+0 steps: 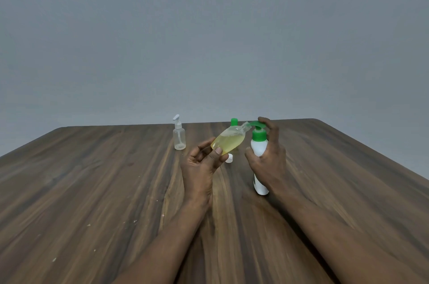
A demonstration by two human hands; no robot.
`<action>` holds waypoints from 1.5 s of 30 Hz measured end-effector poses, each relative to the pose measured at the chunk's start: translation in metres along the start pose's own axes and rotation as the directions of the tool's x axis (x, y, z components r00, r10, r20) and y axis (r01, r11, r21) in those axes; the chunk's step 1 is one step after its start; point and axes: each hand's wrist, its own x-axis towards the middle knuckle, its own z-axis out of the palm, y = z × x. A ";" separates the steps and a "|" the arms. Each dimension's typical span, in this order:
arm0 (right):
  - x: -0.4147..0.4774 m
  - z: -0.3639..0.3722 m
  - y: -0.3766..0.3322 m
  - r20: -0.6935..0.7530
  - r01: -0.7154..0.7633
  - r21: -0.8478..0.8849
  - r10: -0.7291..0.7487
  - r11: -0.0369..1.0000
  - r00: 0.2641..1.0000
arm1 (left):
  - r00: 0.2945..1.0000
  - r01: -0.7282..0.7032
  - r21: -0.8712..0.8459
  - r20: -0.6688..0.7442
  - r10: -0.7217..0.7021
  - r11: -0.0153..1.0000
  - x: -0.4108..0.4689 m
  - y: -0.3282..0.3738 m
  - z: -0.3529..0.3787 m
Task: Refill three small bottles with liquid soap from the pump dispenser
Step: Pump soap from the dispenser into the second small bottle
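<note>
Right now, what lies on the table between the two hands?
A small white cap lies on the table between the left hand holding the small bottle and the right hand gripping the pump dispenser; head view.

You have no text, number or sign here that can be read. The only thing that looks printed is a small green mark (255, 182) low on the left side of the white pump dispenser (258, 145), just below where your right hand (270, 163) grips it. It is too small and too covered to tell whether it is a word or a logo. The small bottle (229, 142) held in your left hand (199, 165) shows no legible print either.
</note>
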 end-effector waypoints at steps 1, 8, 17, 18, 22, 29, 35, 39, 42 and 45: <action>0.000 0.000 0.000 -0.005 -0.008 0.001 0.008 1.000 1.000 | 1.000 -0.001 0.002 0.000 0.001 1.000 0.001 0.000 -0.001; 0.000 0.000 -0.007 0.024 0.020 -0.002 -0.020 1.000 0.999 | 1.000 -0.014 -0.018 0.006 0.014 1.000 0.000 -0.001 0.000; 0.000 0.000 -0.004 0.040 0.001 0.005 -0.001 1.000 0.999 | 1.000 -0.016 -0.009 0.001 0.016 1.000 0.002 -0.001 -0.002; 0.000 0.000 -0.004 0.029 -0.007 0.003 0.006 1.000 1.000 | 1.000 -0.011 -0.007 -0.002 0.011 1.000 0.002 -0.002 -0.002; 0.000 0.001 -0.003 -0.008 -0.018 0.003 0.018 1.000 1.000 | 1.000 0.005 -0.004 -0.003 -0.005 1.000 0.002 -0.002 -0.003; 0.000 0.000 -0.005 0.036 0.014 0.013 -0.014 1.000 0.999 | 1.000 0.014 -0.035 -0.006 -0.014 0.999 0.002 -0.002 -0.001; 0.000 -0.001 -0.006 0.040 0.024 0.011 -0.024 1.000 0.999 | 1.000 0.017 -0.039 -0.005 -0.017 0.999 0.002 -0.002 -0.001; 0.000 -0.001 -0.004 0.032 0.006 0.012 -0.007 1.000 0.999 | 1.000 0.025 -0.026 -0.003 -0.025 0.999 0.001 -0.002 -0.001; 0.000 -0.001 -0.001 0.001 -0.015 0.014 0.015 1.000 1.000 | 0.999 0.038 -0.028 -0.006 -0.038 0.999 0.001 -0.002 -0.001; 0.000 0.000 -0.002 -0.002 -0.017 0.015 0.017 1.000 1.000 | 0.999 0.036 -0.026 -0.010 -0.037 0.999 0.001 -0.002 -0.001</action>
